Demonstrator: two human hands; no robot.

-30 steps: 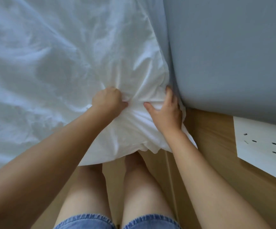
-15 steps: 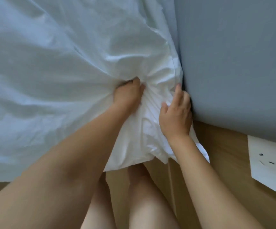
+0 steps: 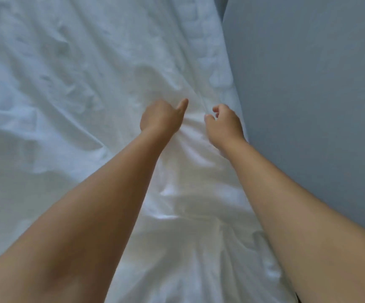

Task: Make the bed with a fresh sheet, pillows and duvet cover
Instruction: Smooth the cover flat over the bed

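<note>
Left hand (image 3: 161,118): fingers curled under, thumb out, knuckles on the sheet (image 3: 72,88) where creases converge; whether it holds any cloth cannot be told. Right hand (image 3: 226,124): loosely curled, fingertips bare, holding nothing. The sheet lies spread and wrinkled across the bed, its edge beside the grey panel (image 3: 308,95). Assessment: light, limp, slack cloth; best gathered at the edge or corner.

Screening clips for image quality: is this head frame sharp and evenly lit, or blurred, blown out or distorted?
Head view: soft bluish light, no glare; sheet brightest between the forearms; left hand and right hand slightly smeared; wide-angle stretch swells the near forearms.
</note>
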